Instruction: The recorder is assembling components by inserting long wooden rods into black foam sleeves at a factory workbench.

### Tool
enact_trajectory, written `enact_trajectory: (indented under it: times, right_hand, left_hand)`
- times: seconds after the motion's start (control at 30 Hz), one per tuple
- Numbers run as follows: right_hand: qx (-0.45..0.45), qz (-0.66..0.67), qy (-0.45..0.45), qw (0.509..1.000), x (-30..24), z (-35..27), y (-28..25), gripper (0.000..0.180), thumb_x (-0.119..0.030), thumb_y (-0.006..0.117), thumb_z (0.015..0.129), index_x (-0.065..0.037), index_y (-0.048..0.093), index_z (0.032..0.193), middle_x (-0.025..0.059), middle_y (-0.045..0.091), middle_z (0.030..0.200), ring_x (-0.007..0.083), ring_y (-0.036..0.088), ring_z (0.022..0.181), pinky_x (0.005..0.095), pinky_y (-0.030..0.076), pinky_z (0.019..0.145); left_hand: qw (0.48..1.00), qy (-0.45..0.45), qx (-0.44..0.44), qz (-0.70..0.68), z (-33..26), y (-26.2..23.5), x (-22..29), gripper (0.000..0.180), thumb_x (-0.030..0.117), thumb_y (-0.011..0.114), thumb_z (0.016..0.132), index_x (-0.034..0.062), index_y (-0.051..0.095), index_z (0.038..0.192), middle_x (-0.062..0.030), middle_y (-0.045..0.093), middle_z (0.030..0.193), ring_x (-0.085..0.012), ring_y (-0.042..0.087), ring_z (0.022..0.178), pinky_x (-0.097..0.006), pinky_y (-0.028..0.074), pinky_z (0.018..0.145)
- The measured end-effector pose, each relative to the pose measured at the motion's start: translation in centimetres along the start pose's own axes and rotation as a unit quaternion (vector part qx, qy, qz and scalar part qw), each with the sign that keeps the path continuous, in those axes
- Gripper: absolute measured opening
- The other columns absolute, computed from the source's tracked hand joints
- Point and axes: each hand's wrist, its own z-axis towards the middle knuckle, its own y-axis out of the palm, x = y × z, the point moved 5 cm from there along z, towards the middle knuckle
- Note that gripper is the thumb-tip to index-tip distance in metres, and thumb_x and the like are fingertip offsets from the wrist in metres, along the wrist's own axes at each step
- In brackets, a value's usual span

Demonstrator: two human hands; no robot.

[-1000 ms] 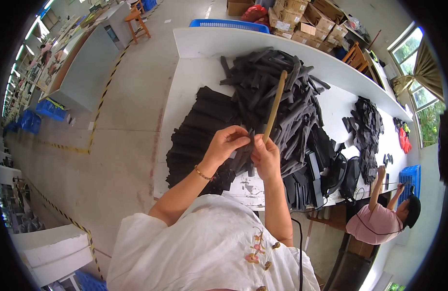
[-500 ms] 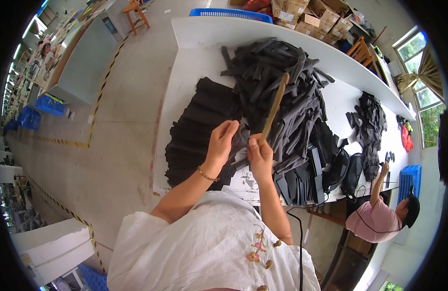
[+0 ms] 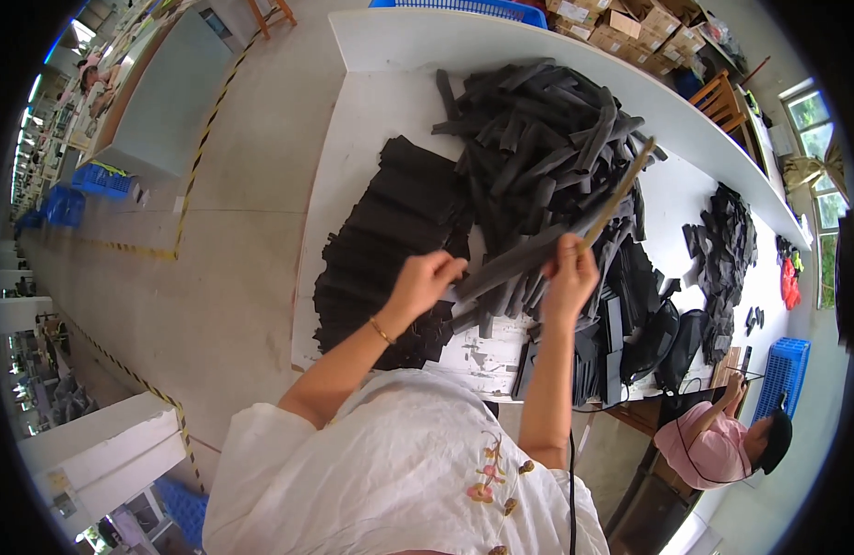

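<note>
Between my two hands stretches a dark grey fabric strip [image 3: 512, 265], slanting up to the right and slightly blurred. My left hand [image 3: 425, 284], with a beaded bracelet at its wrist, pinches at the strip's lower left end; the fingertips partly hide the grip. My right hand [image 3: 571, 276] is closed around a thin wooden stick [image 3: 621, 192], which points up and right. The strip's other end runs to this hand. Beyond lies a heap of dark fabric strips [image 3: 538, 120]. Left of it, black fabric pieces [image 3: 390, 213] lie in an overlapping, ridged stack.
The white worktable [image 3: 381, 97] has a raised back panel. Dark panels [image 3: 570, 361] and black pouches [image 3: 654, 338] sit to the right, then another dark pile [image 3: 723, 268]. A co-worker in pink [image 3: 705, 439] works at the far right. Cartons [image 3: 621, 28] stand behind.
My right hand has moved right and up with the stick, which now leans further right. The strip has come out stretched between my hands. My left hand has shifted slightly down.
</note>
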Motion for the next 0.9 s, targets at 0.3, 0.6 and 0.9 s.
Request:
enact_trajectory:
  times: [0.3, 0.6, 0.9]
  right_hand:
    - [-0.131, -0.247, -0.052, 0.959, 2.8, 2.0, -1.8, 0.019, -0.006, 0.048, 0.096, -0.003, 0.053, 0.114, 0.0008, 0.052, 0.075, 0.0080, 0.048, 0.067, 0.0218, 0.040, 0.061]
    - [-0.301, -0.347, 0.083, 0.884, 6.6, -1.8, -1.5, 0.021, -0.013, 0.060, 0.088, 0.000, 0.064, 0.104, 0.0155, 0.060, 0.066, 0.0256, 0.060, 0.058, 0.0324, 0.046, 0.057]
    - [-0.317, -0.360, 0.038, 0.876, 6.3, -2.9, 1.4, 0.025, -0.014, 0.055, 0.091, -0.003, 0.062, 0.113, 0.0156, 0.061, 0.066, 0.0275, 0.061, 0.060, 0.0346, 0.047, 0.059]
  left_hand:
    - [0.938, 0.207, -0.046, 0.274, 15.5, -4.3, -5.3, 0.012, 0.012, 0.071, 0.075, 0.0107, 0.069, 0.086, -0.0033, 0.059, 0.094, -0.0236, 0.055, 0.091, -0.035, 0.047, 0.080]
    - [0.951, 0.186, -0.104, 0.223, 16.8, -4.9, -5.6, 0.009, 0.015, 0.071, 0.076, 0.0132, 0.070, 0.084, -0.0017, 0.060, 0.104, -0.0263, 0.048, 0.107, -0.037, 0.041, 0.094]
    - [0.934, 0.256, -0.103, 0.227, 12.3, -4.3, -1.2, 0.006, 0.015, 0.071, 0.074, 0.0139, 0.069, 0.080, 0.0006, 0.060, 0.104, -0.0255, 0.047, 0.110, -0.038, 0.038, 0.096]
